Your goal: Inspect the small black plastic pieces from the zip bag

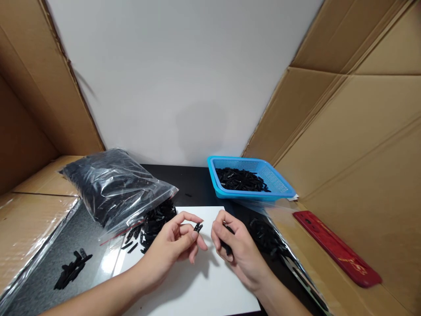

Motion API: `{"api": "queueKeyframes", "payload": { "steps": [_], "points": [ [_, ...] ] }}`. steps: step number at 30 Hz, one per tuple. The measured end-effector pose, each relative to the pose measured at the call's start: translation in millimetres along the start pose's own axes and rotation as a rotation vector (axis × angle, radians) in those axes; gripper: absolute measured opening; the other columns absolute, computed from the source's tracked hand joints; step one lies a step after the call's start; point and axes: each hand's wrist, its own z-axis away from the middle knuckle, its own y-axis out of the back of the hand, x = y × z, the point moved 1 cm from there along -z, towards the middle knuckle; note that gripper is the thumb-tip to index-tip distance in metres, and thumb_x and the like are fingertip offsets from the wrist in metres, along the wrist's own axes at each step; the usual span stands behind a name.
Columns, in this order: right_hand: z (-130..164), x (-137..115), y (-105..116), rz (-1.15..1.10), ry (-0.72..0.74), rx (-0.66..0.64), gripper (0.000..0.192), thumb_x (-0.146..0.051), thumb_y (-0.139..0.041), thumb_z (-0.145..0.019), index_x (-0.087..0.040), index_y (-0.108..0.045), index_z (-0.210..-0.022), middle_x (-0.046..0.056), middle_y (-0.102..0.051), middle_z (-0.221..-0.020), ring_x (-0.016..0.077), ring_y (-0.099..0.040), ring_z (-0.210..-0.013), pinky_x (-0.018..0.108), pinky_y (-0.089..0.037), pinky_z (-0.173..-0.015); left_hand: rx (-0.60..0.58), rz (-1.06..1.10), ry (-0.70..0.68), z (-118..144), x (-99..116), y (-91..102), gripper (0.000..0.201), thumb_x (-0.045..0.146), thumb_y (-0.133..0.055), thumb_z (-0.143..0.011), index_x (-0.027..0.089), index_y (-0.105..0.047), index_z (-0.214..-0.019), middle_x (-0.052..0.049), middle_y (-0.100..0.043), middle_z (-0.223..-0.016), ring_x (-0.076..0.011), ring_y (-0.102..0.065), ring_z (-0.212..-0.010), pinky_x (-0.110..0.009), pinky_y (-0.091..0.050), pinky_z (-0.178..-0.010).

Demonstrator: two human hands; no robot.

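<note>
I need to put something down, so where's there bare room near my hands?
White surface: bare between your left arm and right arm. Black tabletop: mostly bare between plastic bag and blue basket. Crowded: the left pile beside the bag, and the right pile beyond your right arm.

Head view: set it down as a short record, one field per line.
left hand: pinching a small black piece
right hand: closed on dark material, count unclear
beneath hands: white board
left side: clear plastic bag with black contents; loose pile beside it; small cluster on grey surface
back right: blue basket, partly filled with black pieces
far right: long red object
</note>
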Motion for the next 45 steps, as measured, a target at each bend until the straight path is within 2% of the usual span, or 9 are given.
{"api": "queueKeyframes", "payload": {
  "steps": [5, 10, 13, 17, 23, 26, 37, 40, 45],
  "points": [
    [2.8, 0.8, -0.2, 0.434, 0.183, 0.069, 0.02, -0.037, -0.069, -0.082, -0.02, -0.073, -0.093, -0.002, -0.057, -0.062, 0.0114, -0.049, -0.053, 0.018, -0.032, -0.039, -0.046, -0.048, -0.04, 0.5, -0.4, 0.6, 0.025, 0.037, -0.065, -0.087, 0.019, -0.055, -0.101, 0.0, -0.069, -0.072, -0.0059, -0.048, -0.049, -0.02, -0.026, -0.05],
    [2.9, 0.4, -1.1, 0.507, 0.248, 0.112, 0.015, -0.03, -0.068, -0.082, -0.021, -0.077, -0.089, 0.002, -0.069, -0.072, 0.0161, -0.059, -0.063, 0.025, -0.047, -0.057, -0.056, -0.069, -0.054, 2.5, -2.0, 0.7, 0.023, 0.035, -0.063, -0.088, 0.021, -0.05, -0.102, 0.0, -0.07, -0.075, -0.0063, -0.048, -0.051, -0.021, -0.03, -0.053],
    [2.9, 0.3, -1.5, 0.513, 0.288, 0.116, 0.013, -0.027, -0.068, -0.081, -0.021, -0.078, -0.087, 0.003, -0.073, -0.078, 0.0176, -0.063, -0.07, 0.027, -0.049, -0.066, -0.059, -0.067, -0.07, 2.0, -3.0, 1.6, 0.024, 0.035, -0.064, -0.088, 0.021, -0.05, -0.102, 0.0, -0.071, -0.076, -0.006, -0.048, -0.051, -0.02, -0.03, -0.052],
    [3.3, -0.4, -0.6, 0.48, 0.325, 0.125, 0.009, -0.027, -0.07, -0.08, -0.021, -0.076, -0.077, 0.002, -0.07, -0.071, 0.016, -0.06, -0.068, 0.025, -0.047, -0.064, -0.059, -0.022, -0.08, -0.7, -4.4, 3.3, 0.025, 0.037, -0.066, -0.086, 0.02, -0.051, -0.098, -0.002, -0.073, -0.076, -0.0055, -0.046, -0.049, -0.02, -0.027, -0.05],
    [0.2, 6.0, 5.4, 0.325, 0.161, 0.181, 0.028, -0.045, -0.073, -0.078, -0.018, -0.068, -0.073, -0.004, -0.053, -0.054, 0.008, -0.039, -0.047, 0.02, -0.03, -0.042, 0.025, -0.04, -0.101, -2.0, -4.0, 5.5, 0.025, 0.039, -0.063, -0.088, 0.017, -0.052, -0.085, -0.008, -0.076, -0.085, -0.0046, -0.045, -0.049, -0.02, -0.027, -0.052],
    [-0.4, 8.6, 6.3, 0.274, 0.127, 0.199, 0.033, -0.049, -0.073, -0.077, -0.017, -0.065, -0.071, -0.004, -0.052, -0.054, 0.0073, -0.038, -0.047, 0.018, -0.026, -0.04, 0.064, -0.061, -0.095, -2.8, -3.4, 5.4, 0.028, 0.04, -0.062, -0.088, 0.017, -0.05, -0.081, -0.01, -0.077, -0.086, -0.0044, -0.043, -0.048, -0.021, -0.025, -0.051],
    [0.6, 6.8, 1.7, 0.181, 0.061, 0.203, 0.039, -0.05, -0.077, -0.073, -0.016, -0.057, -0.068, -0.004, -0.051, -0.053, 0.0044, -0.036, -0.044, 0.015, -0.021, -0.037, 0.119, -0.047, -0.052, -2.4, 0.4, 4.2, 0.036, 0.047, -0.068, -0.082, 0.016, -0.053, -0.073, 0.0, -0.067, -0.068, -0.0045, -0.033, -0.047, -0.023, -0.017, -0.048],
    [1.4, 4.0, -0.9, 0.095, 0.045, 0.168, 0.036, -0.046, -0.078, -0.073, -0.016, -0.058, -0.071, -0.005, -0.051, -0.052, 0.0035, -0.035, -0.043, 0.013, -0.02, -0.037, 0.117, -0.044, -0.048, -1.5, 1.2, 4.4, 0.036, 0.047, -0.067, -0.083, 0.016, -0.053, -0.07, 0.0, -0.064, -0.067, -0.005, -0.032, -0.048, -0.024, -0.017, -0.049],
    [1.5, -1.7, -3.4, -0.227, -0.024, 0.02, 0.03, -0.038, -0.072, -0.078, -0.017, -0.052, -0.069, -0.005, -0.056, -0.054, 0.0003, -0.025, -0.036, 0.012, -0.014, -0.035, 0.121, -0.032, -0.038, 0.1, 2.6, 3.1, 0.034, 0.044, -0.066, -0.084, 0.016, -0.053, -0.069, 0.0, -0.063, -0.066, -0.0059, -0.032, -0.049, -0.024, -0.018, -0.05]
  ]
}}
